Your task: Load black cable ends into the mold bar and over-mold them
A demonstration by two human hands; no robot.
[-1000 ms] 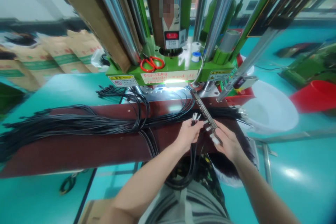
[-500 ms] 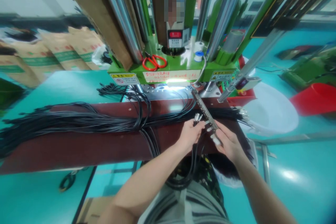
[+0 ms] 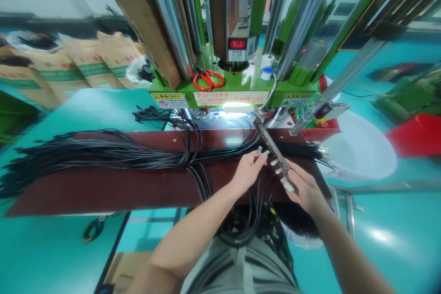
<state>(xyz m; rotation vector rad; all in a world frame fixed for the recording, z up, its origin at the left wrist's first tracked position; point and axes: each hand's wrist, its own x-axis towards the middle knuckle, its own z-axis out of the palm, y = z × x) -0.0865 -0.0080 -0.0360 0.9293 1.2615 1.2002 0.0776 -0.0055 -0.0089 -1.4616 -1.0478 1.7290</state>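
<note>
My right hand (image 3: 305, 188) is closed round the near end of a long, narrow metal bar (image 3: 272, 144), which slants away to the left toward the machine. Several silvery connector ends sit along the bar's left side. Just left of the bar, my left hand (image 3: 248, 170) pinches black cables with silvery metal connectors (image 3: 262, 151) poking out above the fingers. Lengths of black cable (image 3: 255, 216) hang below that hand and loop down over my lap. Behind both hands, a thick bundle of black cables (image 3: 113, 154) lies along the brown tabletop (image 3: 144, 193).
A green press machine (image 3: 203, 96) with a lit work area stands behind the table. Red-handled scissors (image 3: 209, 81) and a white-and-blue spool (image 3: 267, 72) rest on it. At right are a white tub (image 3: 365, 147) and a red bin (image 3: 416, 135). Paper sacks (image 3: 82, 62) stand at left.
My left hand has drawn slightly left, away from the bar, with the connectors in its fingers. The right hand still holds the bar. The whole view has shifted a little.
</note>
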